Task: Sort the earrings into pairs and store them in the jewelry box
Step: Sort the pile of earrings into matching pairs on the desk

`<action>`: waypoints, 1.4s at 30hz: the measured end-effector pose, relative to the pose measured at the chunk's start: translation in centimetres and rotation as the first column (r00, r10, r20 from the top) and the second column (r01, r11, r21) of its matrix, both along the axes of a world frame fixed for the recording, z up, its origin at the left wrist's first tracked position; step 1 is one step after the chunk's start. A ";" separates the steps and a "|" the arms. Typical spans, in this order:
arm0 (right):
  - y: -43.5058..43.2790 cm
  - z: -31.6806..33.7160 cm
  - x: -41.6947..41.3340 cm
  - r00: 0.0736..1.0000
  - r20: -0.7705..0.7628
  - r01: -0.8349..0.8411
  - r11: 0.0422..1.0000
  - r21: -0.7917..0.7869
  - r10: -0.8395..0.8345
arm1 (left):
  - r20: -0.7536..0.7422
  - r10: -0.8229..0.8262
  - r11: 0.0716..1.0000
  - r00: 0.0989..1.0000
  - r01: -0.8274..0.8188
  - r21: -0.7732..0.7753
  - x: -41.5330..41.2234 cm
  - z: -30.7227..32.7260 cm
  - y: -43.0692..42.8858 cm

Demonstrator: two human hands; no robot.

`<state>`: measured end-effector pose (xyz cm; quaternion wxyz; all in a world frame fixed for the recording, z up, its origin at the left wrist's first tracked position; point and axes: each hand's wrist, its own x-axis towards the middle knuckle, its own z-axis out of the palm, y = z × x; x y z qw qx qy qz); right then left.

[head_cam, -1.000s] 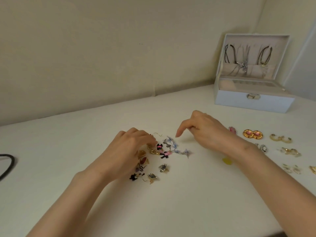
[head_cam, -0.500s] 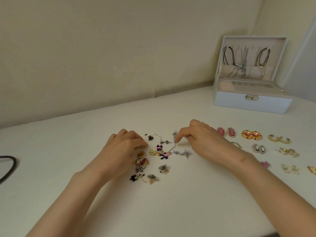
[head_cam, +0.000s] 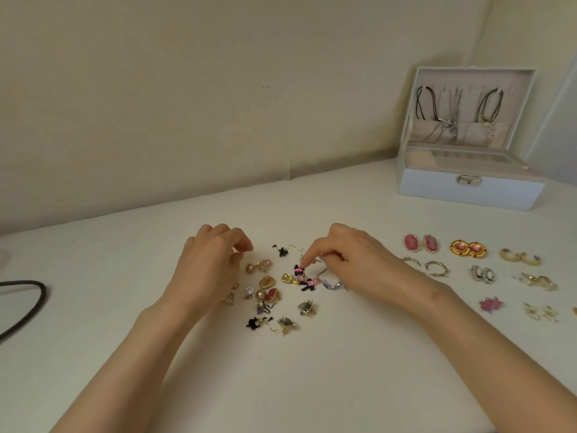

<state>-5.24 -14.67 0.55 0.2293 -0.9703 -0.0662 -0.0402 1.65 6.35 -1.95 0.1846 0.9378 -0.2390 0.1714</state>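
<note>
A loose pile of mixed earrings [head_cam: 271,295] lies on the white table between my hands. My left hand [head_cam: 212,264] hovers over the pile's left edge with its fingers loosely curled, and it holds nothing. My right hand [head_cam: 352,254] reaches in from the right. Its index fingertip touches a black and pink earring [head_cam: 298,270], and a similar black and pink one [head_cam: 309,284] lies just below it. The white jewelry box [head_cam: 468,193] stands open at the back right, with necklaces hanging in its lid.
Matched pairs lie in rows right of my right hand: pink ovals [head_cam: 420,243], gold-and-pink rounds [head_cam: 468,248], gold hoops [head_cam: 520,257], silver hoops [head_cam: 426,266]. A single pink star earring [head_cam: 491,304] lies nearer. A black cable [head_cam: 31,301] curves at the left edge.
My left hand has drawn back to the left and uncovered several earrings. My right index finger has moved down and left onto the black and pink earring.
</note>
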 end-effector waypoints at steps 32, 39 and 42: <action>2.4 -1.0 -1.0 0.971 -0.010 -0.235 0.963 0.135 0.238 | -0.424 -0.129 0.982 0.897 0.174 0.070 -1.5 2.7 0.5; 2.3 -1.3 -0.5 0.993 0.035 -0.112 0.986 0.127 0.108 | -0.451 -0.153 0.984 0.879 0.179 0.015 -1.5 2.7 0.8; 2.0 -1.1 -0.4 0.995 0.075 -0.077 0.970 0.231 0.061 | -0.383 -0.147 0.987 0.912 0.113 -0.110 -1.4 3.2 1.1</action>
